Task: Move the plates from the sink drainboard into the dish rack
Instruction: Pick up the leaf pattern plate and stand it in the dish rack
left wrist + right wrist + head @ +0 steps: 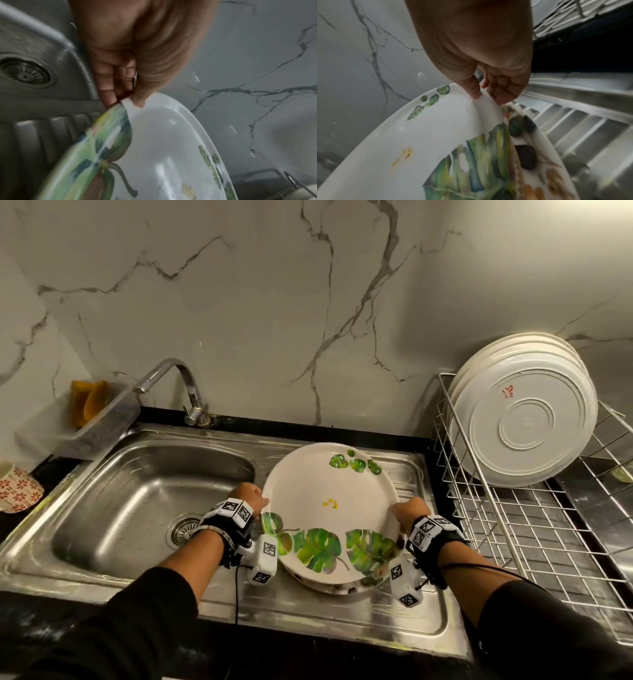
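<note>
A white plate with green leaf prints [329, 501] [163, 155] [412, 142] is tilted up over the drainboard [342, 607], its far edge raised. My left hand [248, 496] [130, 100] pinches its left rim, thumb on top and fingers beneath. My right hand [407, 508] [486, 97] pinches the right rim the same way. Under it lies another printed plate [339, 585] [537, 148] flat on the drainboard. The wire dish rack [534, 529] stands to the right, with several white plates [524, 419] leaning upright at its back.
The steel sink basin [144, 501] with its drain [181, 529] lies to the left, the faucet [174, 385] behind it. A tray with yellow sponges [92, 412] sits at the back left, a patterned cup [17, 491] at the far left. A marble wall stands behind.
</note>
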{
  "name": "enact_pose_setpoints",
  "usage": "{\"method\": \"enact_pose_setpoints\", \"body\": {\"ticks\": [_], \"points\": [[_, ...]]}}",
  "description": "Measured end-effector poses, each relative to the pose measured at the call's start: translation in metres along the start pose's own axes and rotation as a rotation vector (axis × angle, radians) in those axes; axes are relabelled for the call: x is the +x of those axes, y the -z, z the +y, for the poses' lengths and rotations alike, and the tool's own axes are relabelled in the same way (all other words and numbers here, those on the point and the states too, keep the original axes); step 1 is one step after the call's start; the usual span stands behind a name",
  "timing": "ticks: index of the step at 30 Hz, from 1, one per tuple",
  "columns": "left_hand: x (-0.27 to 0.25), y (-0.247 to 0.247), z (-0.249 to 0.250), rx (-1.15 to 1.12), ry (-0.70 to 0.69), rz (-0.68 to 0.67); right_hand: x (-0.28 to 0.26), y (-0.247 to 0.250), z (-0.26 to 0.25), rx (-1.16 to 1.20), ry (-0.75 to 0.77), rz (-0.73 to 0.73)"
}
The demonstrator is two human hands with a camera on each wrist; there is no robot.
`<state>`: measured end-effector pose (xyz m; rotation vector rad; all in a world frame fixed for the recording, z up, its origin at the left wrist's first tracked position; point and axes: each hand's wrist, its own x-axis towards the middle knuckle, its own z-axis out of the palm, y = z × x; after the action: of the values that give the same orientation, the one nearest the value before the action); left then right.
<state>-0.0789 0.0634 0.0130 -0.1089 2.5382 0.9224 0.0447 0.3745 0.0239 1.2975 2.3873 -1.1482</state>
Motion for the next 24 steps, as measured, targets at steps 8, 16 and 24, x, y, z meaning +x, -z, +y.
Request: {"method": "enact_pose_setpoints", "body": {"ticks": [8,16,24], "points": [[-0.002,0.036,0.036,-0.206,-0.211,0.224,-0.016,0.019,-0.037,0.311,0.193,0.319],[-0.008,0.049,0.05,-0.306,-0.321,0.466,-0.025,0.036,-0.065,0.45,0.376,0.493],[-0.022,0.059,0.056,-0.268,-0.335,0.358,-0.022,0.04,-0.063,0.381,0.359,0.415]]}}
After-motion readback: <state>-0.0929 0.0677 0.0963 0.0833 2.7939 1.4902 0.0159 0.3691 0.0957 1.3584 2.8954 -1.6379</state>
